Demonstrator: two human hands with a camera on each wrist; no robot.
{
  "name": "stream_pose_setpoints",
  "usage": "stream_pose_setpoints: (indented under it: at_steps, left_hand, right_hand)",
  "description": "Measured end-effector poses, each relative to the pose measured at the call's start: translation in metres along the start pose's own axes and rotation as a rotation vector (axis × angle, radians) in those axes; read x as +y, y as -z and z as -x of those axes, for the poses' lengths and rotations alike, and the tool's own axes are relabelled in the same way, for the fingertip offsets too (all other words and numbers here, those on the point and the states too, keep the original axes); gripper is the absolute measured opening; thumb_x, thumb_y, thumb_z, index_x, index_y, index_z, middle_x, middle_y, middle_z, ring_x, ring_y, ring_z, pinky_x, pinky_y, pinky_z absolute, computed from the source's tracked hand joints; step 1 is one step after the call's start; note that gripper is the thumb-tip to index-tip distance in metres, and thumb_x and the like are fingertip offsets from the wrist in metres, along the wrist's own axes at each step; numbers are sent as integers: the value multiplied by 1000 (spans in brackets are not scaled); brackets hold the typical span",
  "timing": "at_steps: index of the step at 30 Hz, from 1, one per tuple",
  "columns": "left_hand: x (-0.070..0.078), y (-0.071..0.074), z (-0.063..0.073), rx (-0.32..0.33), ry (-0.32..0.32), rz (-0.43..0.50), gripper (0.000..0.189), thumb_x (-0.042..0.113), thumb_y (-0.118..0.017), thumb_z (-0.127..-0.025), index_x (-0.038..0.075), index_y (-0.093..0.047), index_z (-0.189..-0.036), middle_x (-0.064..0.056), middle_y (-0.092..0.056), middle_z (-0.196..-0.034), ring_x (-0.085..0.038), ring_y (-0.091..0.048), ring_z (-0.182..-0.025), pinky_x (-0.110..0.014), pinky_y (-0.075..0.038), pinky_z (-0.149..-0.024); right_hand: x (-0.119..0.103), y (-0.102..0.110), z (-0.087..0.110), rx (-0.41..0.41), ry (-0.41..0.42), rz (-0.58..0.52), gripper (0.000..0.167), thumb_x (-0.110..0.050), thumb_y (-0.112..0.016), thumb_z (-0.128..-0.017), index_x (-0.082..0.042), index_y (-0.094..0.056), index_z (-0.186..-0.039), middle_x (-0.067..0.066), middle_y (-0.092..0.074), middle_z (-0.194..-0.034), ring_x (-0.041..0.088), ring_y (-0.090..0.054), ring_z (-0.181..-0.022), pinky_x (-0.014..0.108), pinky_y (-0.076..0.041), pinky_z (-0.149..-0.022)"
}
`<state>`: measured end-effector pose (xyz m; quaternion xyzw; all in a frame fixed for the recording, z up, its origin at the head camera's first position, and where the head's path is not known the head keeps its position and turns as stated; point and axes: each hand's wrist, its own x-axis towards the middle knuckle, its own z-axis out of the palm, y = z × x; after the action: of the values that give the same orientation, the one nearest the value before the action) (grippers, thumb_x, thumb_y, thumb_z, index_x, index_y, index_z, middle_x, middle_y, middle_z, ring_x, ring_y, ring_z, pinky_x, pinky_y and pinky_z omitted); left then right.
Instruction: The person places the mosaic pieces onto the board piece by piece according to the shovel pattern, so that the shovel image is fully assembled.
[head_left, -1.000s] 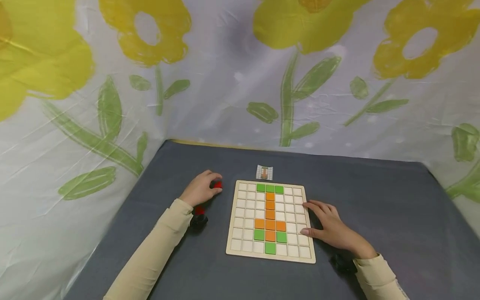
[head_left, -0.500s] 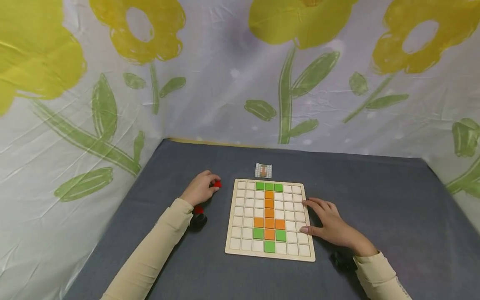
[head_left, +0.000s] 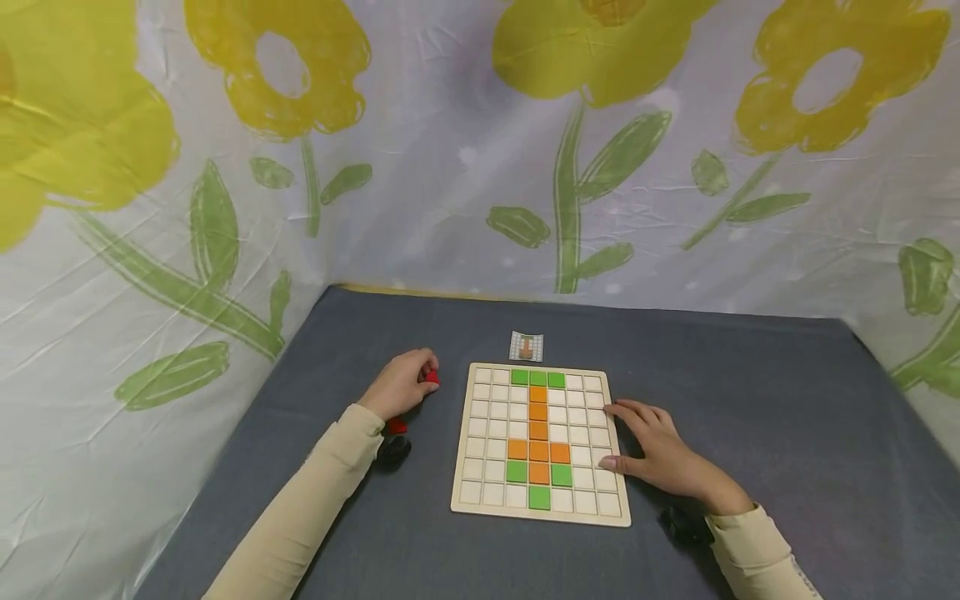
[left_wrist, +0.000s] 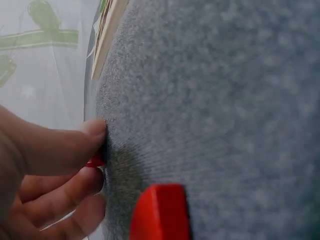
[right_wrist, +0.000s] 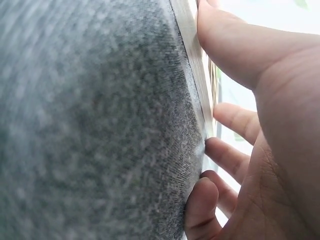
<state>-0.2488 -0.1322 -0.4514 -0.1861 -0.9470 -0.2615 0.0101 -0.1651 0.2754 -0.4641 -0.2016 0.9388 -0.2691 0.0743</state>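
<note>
My left hand pinches a small red piece between thumb and fingers, low over the grey cloth left of the board. In the left wrist view the fingers cover most of that red piece. A second red block with a rounded side lies near the left wrist. The square wooden grid board bears green tiles and orange tiles among white squares. My right hand rests at the board's right edge, thumb and fingertips on the rim, fingers spread and loosely bent.
A small printed card with a coloured grid pattern lies behind the board. Grey cloth covers the table. A flower-printed curtain hangs behind and at the left.
The left fingers have closed around the red piece and drawn slightly back toward me. The head view has shifted a little. My right hand has stayed at the board's edge.
</note>
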Motion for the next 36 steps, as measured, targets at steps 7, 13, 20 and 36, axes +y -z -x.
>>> stream_pose_setpoints:
  at_steps: [7, 13, 20, 36]
  left_hand:
    - [8, 2, 9, 59, -20, 29, 23, 8, -72, -85, 11, -68, -108, -2, -61, -87, -16, -54, -77, -33, -49, -71]
    - [33, 3, 19, 55, 0, 163, 24, 11, -76, -82, 10, -69, -105, 0, -64, -89, -12, -58, -76, -30, -50, -69]
    - [73, -4, 37, -50, -30, 356, 27, 6, -78, -78, 12, -66, -102, 4, -65, -87, -10, -60, -73, -25, -51, -66]
    - [104, -37, 70, -130, -174, 388, 16, 7, -77, -80, 10, -65, -90, 5, -60, -74, -6, -54, -68, -20, -47, -64]
  right_hand:
    - [1, 0, 0, 7, 1, 8, 80, -55, -66, -83, -13, -38, -145, 20, -29, -150, 45, -20, -131, 67, -30, -94]
    - [2, 0, 2, 11, 11, 3, 79, -54, -66, -84, -13, -38, -145, 20, -28, -150, 45, -20, -131, 67, -30, -94]
    - [0, 0, 1, 10, 6, 6, 80, -55, -66, -83, -12, -38, -145, 20, -29, -149, 45, -20, -131, 67, -31, -94]
    - [1, 0, 0, 1, 31, 3, 78, -50, -66, -85, -10, -36, -146, 21, -27, -150, 46, -19, -132, 68, -30, -95]
